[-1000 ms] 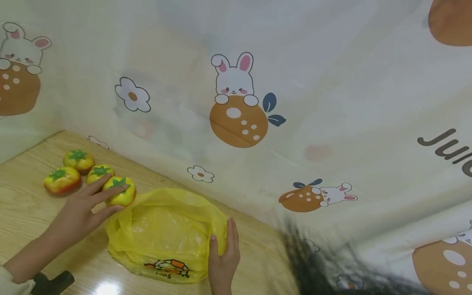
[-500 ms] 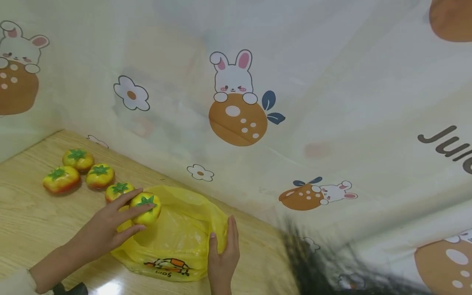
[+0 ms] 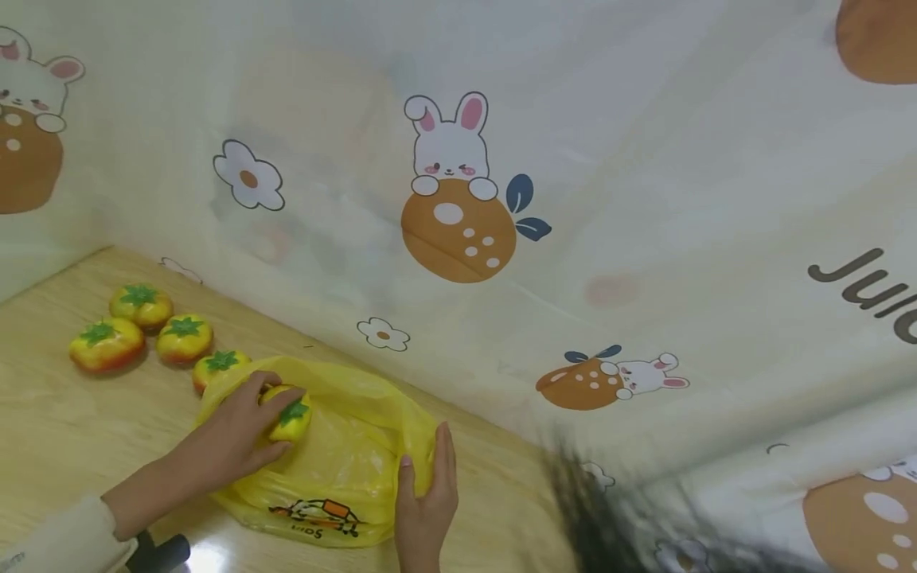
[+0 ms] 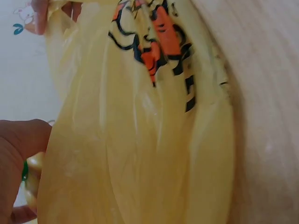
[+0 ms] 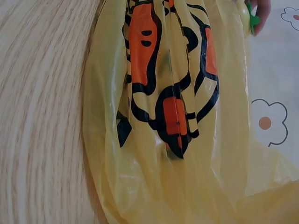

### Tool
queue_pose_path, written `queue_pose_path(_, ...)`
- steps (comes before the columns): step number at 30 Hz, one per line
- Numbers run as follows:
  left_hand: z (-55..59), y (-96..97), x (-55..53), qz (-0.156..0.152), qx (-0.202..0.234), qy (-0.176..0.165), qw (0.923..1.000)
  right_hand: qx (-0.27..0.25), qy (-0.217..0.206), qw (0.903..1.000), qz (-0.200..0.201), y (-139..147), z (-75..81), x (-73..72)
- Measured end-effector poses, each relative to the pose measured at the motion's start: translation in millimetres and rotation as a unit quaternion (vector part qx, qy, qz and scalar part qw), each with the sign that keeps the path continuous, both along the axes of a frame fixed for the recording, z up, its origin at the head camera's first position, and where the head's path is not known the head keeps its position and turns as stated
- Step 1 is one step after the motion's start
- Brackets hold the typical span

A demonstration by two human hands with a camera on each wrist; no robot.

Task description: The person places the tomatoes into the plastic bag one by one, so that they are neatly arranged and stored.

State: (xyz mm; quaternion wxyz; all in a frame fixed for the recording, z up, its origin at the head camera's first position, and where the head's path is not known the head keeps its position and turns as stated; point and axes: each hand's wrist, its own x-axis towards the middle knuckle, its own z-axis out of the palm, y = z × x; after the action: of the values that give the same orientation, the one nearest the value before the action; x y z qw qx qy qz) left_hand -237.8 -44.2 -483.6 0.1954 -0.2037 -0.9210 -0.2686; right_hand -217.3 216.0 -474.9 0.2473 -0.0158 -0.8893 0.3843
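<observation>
Held fruit [image 3: 291, 418]: we saw it at the mouth of the yellow bag [image 3: 351, 382], by the left rim; its depth inside we could not tell. It was squat, glossy and smooth, with a green star-shaped cap.
Left hand [image 3: 232, 426]: curled fingers and thumb pinched the fruit, probably because its round sides offered no edge.
Right hand [image 3: 428, 509]: straight fingers stood spread from the thumb with the bag's side between them, seemingly to keep the mouth wide; whether the thumb pressed, we could not tell.
Bag plastic: thin, creased, translucent film with an orange-and-black print [image 3: 315, 517].
Loose fruits [image 3: 185, 338]: 4 lay clustered left of the bag, likely for easy reach.
Desk [image 3: 64, 430]: pale wood grain underneath.
Curtain [image 3: 630, 175]: a rabbit-printed sheet behind.
</observation>
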Motion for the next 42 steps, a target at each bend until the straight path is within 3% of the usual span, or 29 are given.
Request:
queue_pose_path(8, 2.7, 6.3, -10.4, 0.008, 0.005, -0.043, 0.999, 0.009, -0.007, 0.9998, -0.014, -1.0, 0.3, 6.3)
queue_pose_path(13, 0.2, 7.3, -16.0, 0.025, -0.012, -0.039, 0.9988, 0.02, -0.001, 0.9998, -0.01, -0.6, -4.2, 6.2)
queue_pose_path(19, 0.4, 12.7, -29.0, 0.048, -0.049, -0.048, 0.9965, -0.004, 0.01, 0.9999, 0.008, 3.2, -1.6, 3.3)
queue_pose_path(26, -4.1, 13.1, -36.8, 0.072, -0.08, -0.003, 0.9942, -0.017, 0.006, 0.9997, 0.017, 2.5, -4.9, 3.3)
queue_pose_path(32, -6.4, 9.1, -36.3, 0.086, -0.07, -0.015, 0.9937, -0.014, 0.005, 0.9998, 0.009, 0.3, -8.2, 3.8)
queue_pose_path(38, -9.3, 5.2, -40.0, 0.097, -0.101, 0.017, 0.9899, -0.018, 0.007, 0.9998, 0.004, -2.0, -9.7, 4.5)
queue_pose_path(42, -12.6, 4.2, -44.8, 0.087, -0.092, 0.025, 0.9916, -0.021, 0.001, 0.9998, -0.002, -3.5, -9.2, 4.7)
